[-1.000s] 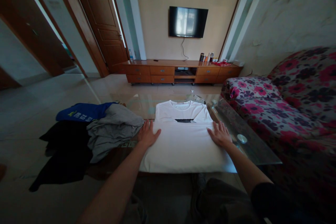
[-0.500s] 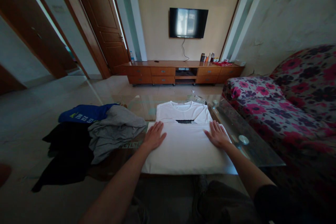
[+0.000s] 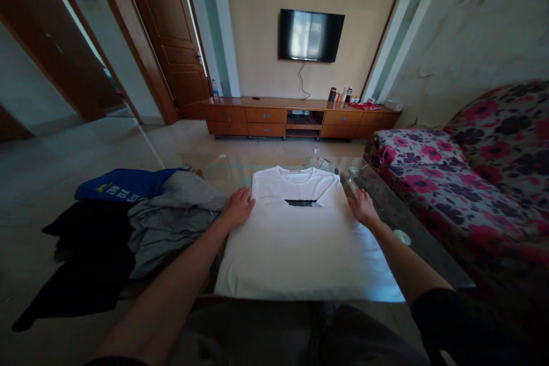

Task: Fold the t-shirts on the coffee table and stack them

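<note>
A white T-shirt [image 3: 304, 251] lies flat on the glass table, its collar on the far side and its lower part folded up toward the chest. Below the collar shows a dark rectangular patch [image 3: 300, 203], partly covered by the fold. My left hand [image 3: 238, 206] rests at the shirt's left edge, near the shoulder, with fingers stretched out. On the opposite edge, my right hand [image 3: 363, 207] touches the cloth, its fingers also extended. Neither hand appears to grip the fabric.
Left of the shirt is a pile with a grey garment [image 3: 171, 223], a blue one [image 3: 124, 184] with lettering, and a black one [image 3: 90, 257]. The glass table [image 3: 429, 263] has an exposed right edge beside a floral sofa [image 3: 429, 183]. A low cabinet [image 3: 266, 116] stands beyond.
Both hands have slid outward, from on top of the shirt's folded part to its side edges. The view has shifted slightly and the shirt appears larger.
</note>
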